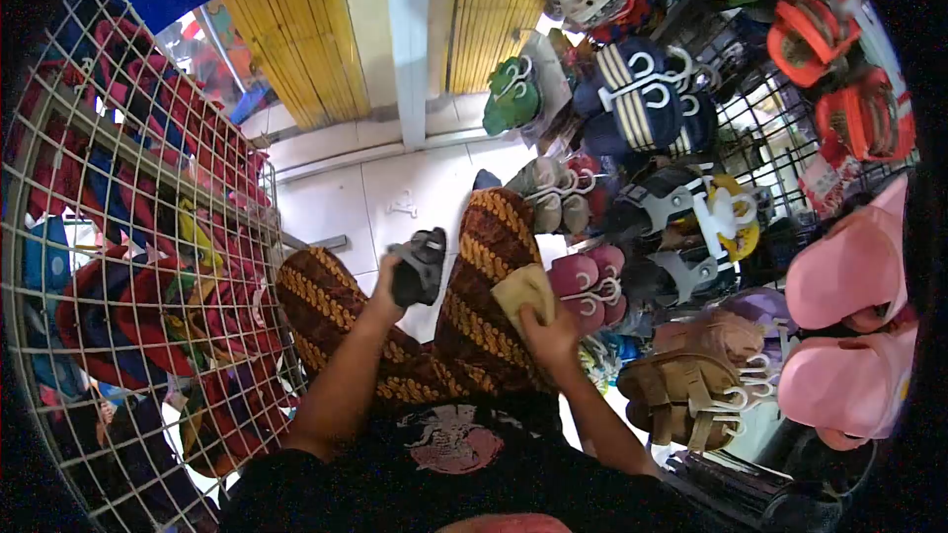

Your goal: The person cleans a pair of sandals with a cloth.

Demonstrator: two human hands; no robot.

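Note:
My left hand [386, 294] is closed around a small dark sandal [420, 268], held up between my knees. In my right hand [549, 338] is a folded beige cloth [521, 294], gripped between thumb and fingers over my right thigh. The cloth and the sandal are apart from each other. A white shoe hanger [403, 204] lies on the tiled floor beyond my knees. Just right of the cloth hangs a pair of pink-purple shoes [589, 286] on a white hanger. The sandal's far side is hidden.
A wire grid rack [148, 237] with colourful footwear stands close on my left. On the right, racks hold pink clogs [844, 271], brown sandals [681, 385], navy striped slippers [642, 104] and orange sandals [815, 30]. A pale post [408, 49] rises ahead between yellow slatted panels [296, 39].

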